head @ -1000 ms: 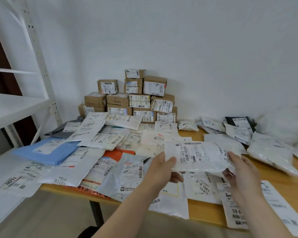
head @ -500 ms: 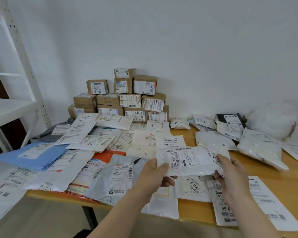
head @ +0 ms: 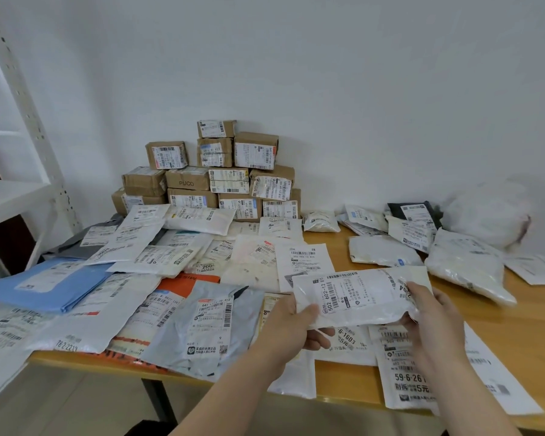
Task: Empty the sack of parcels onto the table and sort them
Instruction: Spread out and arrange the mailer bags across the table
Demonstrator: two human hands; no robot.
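While parcel hangs over table | left hand pinches left end | right hand grips right end

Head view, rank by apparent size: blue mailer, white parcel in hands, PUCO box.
1-2. blue mailer and white parcel: about alike. The parcel, held by the left hand and right hand, is nearer the camera; the mailer is partly covered.
3. PUCO box: clearly smallest, but farther back.
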